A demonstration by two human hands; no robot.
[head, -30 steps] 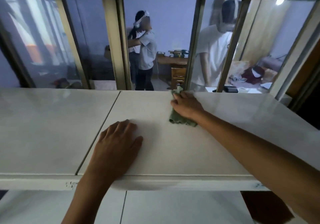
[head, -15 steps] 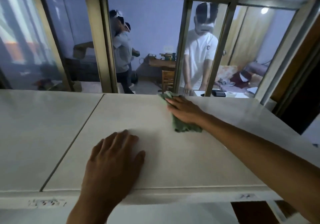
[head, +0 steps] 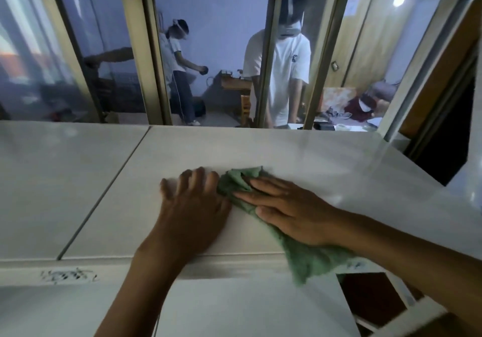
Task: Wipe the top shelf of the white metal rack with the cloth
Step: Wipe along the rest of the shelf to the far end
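The top shelf (head: 300, 154) of the white metal rack is a wide, flat white surface with a seam running down its left part. A crumpled green cloth (head: 307, 256) lies on it, one end hanging over the shelf's front edge. My right hand (head: 287, 211) lies flat on the cloth, palm down, pressing it against the shelf. My left hand (head: 193, 211) rests flat on the bare shelf just left of the cloth, its fingers spread and touching the cloth's edge.
A window with metal-framed panes (head: 154, 50) stands right behind the shelf's far edge. Two persons (head: 284, 76) stand in the room beyond the glass. A lower white shelf (head: 247, 310) shows below the front edge. A dark gap (head: 443, 141) opens at right.
My right hand has pulled the cloth from the shelf's far edge toward the front edge, next to my left hand. The view has shifted closer and lower.
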